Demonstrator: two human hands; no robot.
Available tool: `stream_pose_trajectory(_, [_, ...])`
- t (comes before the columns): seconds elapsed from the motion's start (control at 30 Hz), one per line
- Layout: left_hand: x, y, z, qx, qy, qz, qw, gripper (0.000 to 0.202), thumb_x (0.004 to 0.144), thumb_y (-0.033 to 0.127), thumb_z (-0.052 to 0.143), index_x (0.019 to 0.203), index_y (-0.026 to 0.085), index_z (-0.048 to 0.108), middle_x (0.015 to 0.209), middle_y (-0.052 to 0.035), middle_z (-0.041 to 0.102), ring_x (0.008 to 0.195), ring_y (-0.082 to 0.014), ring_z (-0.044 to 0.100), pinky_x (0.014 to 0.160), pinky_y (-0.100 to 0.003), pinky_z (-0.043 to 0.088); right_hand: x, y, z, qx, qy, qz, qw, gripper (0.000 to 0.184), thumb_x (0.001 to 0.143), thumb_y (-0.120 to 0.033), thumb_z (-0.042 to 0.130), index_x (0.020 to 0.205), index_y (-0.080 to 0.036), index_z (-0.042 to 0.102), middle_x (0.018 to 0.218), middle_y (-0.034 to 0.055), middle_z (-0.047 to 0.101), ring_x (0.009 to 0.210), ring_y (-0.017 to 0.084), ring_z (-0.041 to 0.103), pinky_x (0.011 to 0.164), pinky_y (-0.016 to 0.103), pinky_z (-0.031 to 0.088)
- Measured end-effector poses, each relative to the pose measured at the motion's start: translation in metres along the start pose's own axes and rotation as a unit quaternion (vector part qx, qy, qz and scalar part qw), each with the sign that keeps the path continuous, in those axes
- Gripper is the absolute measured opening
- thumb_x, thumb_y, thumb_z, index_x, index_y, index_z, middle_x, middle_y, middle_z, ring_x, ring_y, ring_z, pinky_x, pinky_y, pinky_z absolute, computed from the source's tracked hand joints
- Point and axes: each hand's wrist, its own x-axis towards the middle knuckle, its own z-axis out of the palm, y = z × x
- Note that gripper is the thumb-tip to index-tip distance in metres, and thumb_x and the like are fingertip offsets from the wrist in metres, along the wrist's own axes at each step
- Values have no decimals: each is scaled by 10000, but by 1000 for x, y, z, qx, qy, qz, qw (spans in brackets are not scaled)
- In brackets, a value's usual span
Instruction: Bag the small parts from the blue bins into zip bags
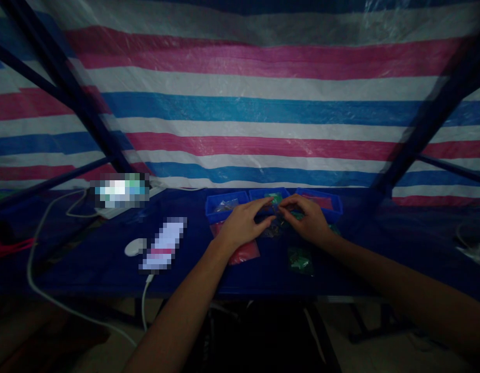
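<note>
My left hand (243, 223) and my right hand (308, 217) meet over the dark blue table (108, 259), fingertips pinched together on a small clear bag (278, 224) that is hard to make out in the dim light. Just behind the hands stand three blue trays: the left tray (226, 204), the middle tray (269, 196) and the right tray (321, 201), each with small bags inside. A red bag (243, 253) lies under my left wrist. In front of my right hand lies a green bag (300, 260).
A striped pink, blue and white tarp (240, 103) hangs behind the table. A small white round device (135, 247) and a white cable (41, 290) lie at the left. Dark frame poles (69, 88) slant at both sides.
</note>
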Motion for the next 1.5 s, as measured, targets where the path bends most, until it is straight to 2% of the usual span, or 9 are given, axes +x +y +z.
stream_pose_trajectory(0.1, [2, -1, 4, -82, 18, -41, 996, 367, 945, 249, 696, 1308, 252, 640, 1092, -39, 790, 943, -189, 771, 883, -372, 639, -2, -2, 3, 55, 10, 36, 998, 104, 954, -317, 676, 1036, -251, 676, 970, 52, 726, 853, 224, 728, 807, 396, 612])
stream_pose_trajectory(0.2, [4, 2, 5, -116, 33, -55, 991, 256, 946, 245, 689, 1201, 229, 688, 1018, -38, 787, 881, -176, 766, 812, -337, 642, -4, -1, 7, 136, 13, 81, 987, 206, 931, -358, 722, 1091, -246, 656, 1031, 68, 733, 895, 223, 751, 813, 390, 637])
stream_pose_trajectory(0.33, [5, 8, 4, -106, 52, -53, 992, 165, 946, 232, 669, 1106, 203, 702, 995, -40, 765, 846, -161, 743, 790, -316, 623, -6, 3, 12, 250, 7, 120, 961, 420, 870, -366, 802, 1219, -248, 600, 1094, 80, 746, 1043, 227, 743, 917, 394, 629])
stream_pose_trajectory(0.5, [5, 11, 5, -115, 46, -52, 991, 122, 933, 209, 657, 1047, 190, 693, 943, -35, 754, 825, -158, 727, 792, -306, 603, -7, 9, 18, 304, 6, 140, 942, 428, 848, -363, 827, 1208, -257, 621, 1064, 65, 755, 1015, 207, 744, 946, 381, 614])
stream_pose_trajectory(0.67, [5, 13, 5, -92, 71, -49, 992, 136, 904, 168, 650, 1036, 194, 671, 921, -26, 742, 817, -159, 715, 790, -305, 584, -7, 8, 20, 311, 2, 143, 940, 465, 826, -337, 847, 1228, -262, 625, 1044, 56, 754, 1007, 209, 740, 932, 378, 607])
stream_pose_trajectory(0.9, [4, 12, 6, -81, 56, -39, 994, 393, 873, 122, 668, 1253, 203, 614, 1012, -34, 743, 898, -173, 720, 868, -334, 586, -6, 5, 17, 272, 1, 150, 951, 375, 835, -351, 834, 1153, -237, 670, 948, 39, 754, 912, 193, 741, 840, 339, 608])
stream_pose_trajectory(1.07, [5, 8, 7, -124, 52, -62, 989, 301, 922, 162, 658, 1218, 200, 626, 995, -40, 758, 891, -169, 741, 833, -319, 610, -4, 3, 16, 298, 18, 171, 939, 366, 809, -382, 854, 1102, -236, 692, 945, 46, 774, 903, 204, 756, 852, 356, 619])
stream_pose_trajectory(1.23, [5, 7, 7, -111, 58, -61, 990, 242, 924, 191, 676, 1165, 197, 652, 976, -41, 767, 861, -173, 744, 811, -326, 614, -2, -1, 13, 283, 22, 189, 940, 334, 823, -422, 837, 1070, -229, 722, 952, 52, 790, 805, 201, 758, 801, 371, 638])
stream_pose_trajectory(1.5, [5, 7, 9, -120, 47, -64, 990, 240, 926, 224, 690, 1165, 209, 672, 1020, -46, 772, 895, -175, 754, 854, -331, 625, -2, 2, 13, 295, 31, 199, 934, 354, 785, -418, 865, 1042, -227, 717, 956, 57, 804, 867, 223, 776, 845, 397, 650])
